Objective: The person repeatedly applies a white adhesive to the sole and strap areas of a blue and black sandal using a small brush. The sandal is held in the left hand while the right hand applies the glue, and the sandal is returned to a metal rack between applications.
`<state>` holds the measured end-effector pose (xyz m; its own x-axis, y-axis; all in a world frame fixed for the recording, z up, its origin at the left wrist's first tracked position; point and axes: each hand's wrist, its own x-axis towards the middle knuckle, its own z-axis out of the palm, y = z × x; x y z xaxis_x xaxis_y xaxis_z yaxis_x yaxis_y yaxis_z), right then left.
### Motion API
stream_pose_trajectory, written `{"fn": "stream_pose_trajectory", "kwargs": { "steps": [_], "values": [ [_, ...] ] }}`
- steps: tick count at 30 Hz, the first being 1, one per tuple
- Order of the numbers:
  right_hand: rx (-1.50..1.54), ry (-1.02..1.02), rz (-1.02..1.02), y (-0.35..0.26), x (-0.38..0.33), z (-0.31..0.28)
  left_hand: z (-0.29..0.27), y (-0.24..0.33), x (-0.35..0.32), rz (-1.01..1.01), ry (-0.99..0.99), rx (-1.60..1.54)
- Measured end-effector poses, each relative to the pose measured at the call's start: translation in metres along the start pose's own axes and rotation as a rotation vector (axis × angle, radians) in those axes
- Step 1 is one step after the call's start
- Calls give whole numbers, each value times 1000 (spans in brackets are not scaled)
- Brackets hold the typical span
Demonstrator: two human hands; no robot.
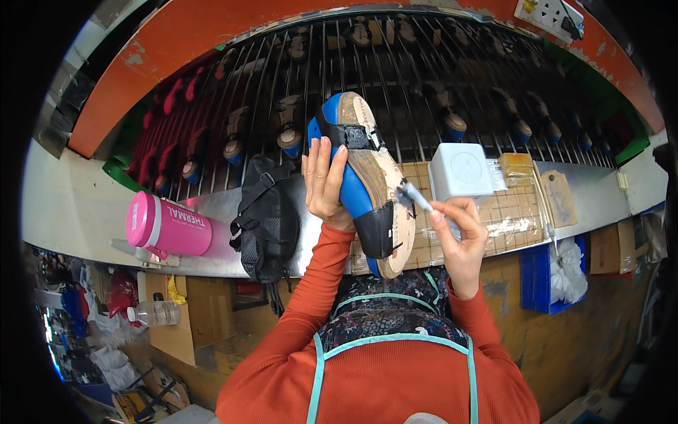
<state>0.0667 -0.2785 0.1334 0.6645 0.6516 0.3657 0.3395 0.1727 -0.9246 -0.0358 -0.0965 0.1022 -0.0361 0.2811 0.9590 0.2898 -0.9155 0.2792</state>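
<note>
My left hand (326, 185) grips a sandal upper on a blue shoe last (354, 194), its fingers laid along the blue side. The last is tilted, with its underside up; a pale insole with a cork edge (366, 168) shows there, and black straps (376, 230) wrap over onto it. Pinched in my right hand (460, 237) is a small brush (418, 196) with a pale handle. Its dark bristles are at the insole's right edge; whether they touch it I cannot tell. Just beyond my right hand stands a white square tub (460, 172).
Behind the bench, a rack of metal bars (385, 78) holds several more lasts. A black bag (265, 219) and a pink jug (169, 225) stand to the left. At right lie a yellowish block (516, 169) and cardboard (508, 219); a blue crate (534, 279) sits below.
</note>
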Motion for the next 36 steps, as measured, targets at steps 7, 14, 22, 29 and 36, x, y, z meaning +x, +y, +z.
{"fn": "stream_pose_trajectory", "kwargs": {
  "steps": [7,14,22,29,36],
  "values": [
    [90,-85,94,-10,-17,-2,-2,-1,-6,-72,-54,57],
    [-97,-4,-139,-6,2,9,-4,-5,-9,-49,-65,52],
    [-199,-66,-284,0,13,5,-7,-9,-4,-68,-107,69],
    [-153,-97,-262,3,9,1,-4,-8,-1,-129,-142,58],
    [-179,-118,-273,2,6,-4,0,-8,4,-154,-163,57]
  ]
}}
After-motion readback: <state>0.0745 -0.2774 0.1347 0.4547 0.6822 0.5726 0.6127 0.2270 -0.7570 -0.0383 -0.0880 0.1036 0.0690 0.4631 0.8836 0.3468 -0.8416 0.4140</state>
